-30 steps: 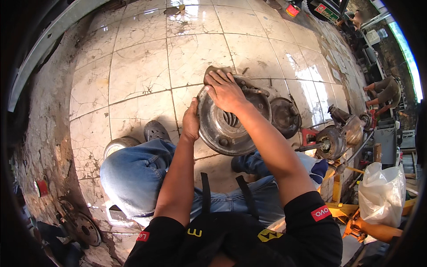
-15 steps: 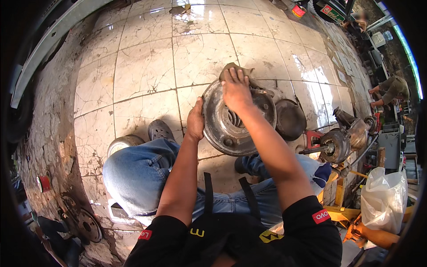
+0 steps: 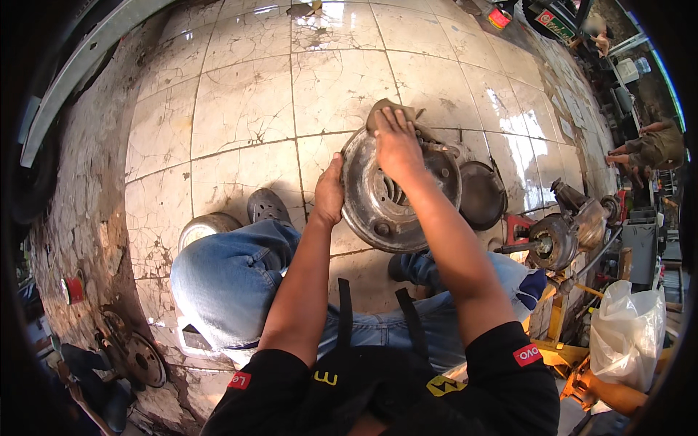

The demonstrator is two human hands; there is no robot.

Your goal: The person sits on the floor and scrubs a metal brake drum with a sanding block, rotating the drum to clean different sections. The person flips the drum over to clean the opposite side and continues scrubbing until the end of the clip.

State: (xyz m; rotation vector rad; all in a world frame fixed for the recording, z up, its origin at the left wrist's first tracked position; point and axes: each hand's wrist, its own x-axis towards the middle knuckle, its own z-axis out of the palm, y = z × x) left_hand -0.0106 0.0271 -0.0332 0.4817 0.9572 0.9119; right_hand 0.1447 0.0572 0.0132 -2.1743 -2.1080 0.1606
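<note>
— How is the part described?
— A round grey metal brake drum [image 3: 389,196], dusty and worn, with a slotted hub at its middle, is held tilted on edge above the cracked cream tiled floor [image 3: 240,109], in front of the blue-jeaned knees [image 3: 233,276].

— What is seen around it?
— A dark round metal pan [image 3: 481,195] lies just beyond the drum's right rim. A rusty wheel hub assembly [image 3: 556,240] stands further right, and a white plastic bag [image 3: 627,334] near it. A grey shoe [image 3: 267,206] rests left of the left hand's fingers.

— And the fingers?
— The left hand [image 3: 329,195] is curled around the drum's left rim. The right hand [image 3: 396,145] is pressed flat, fingers nearly straight, on a brown rag [image 3: 389,110] against the drum's upper edge.
</note>
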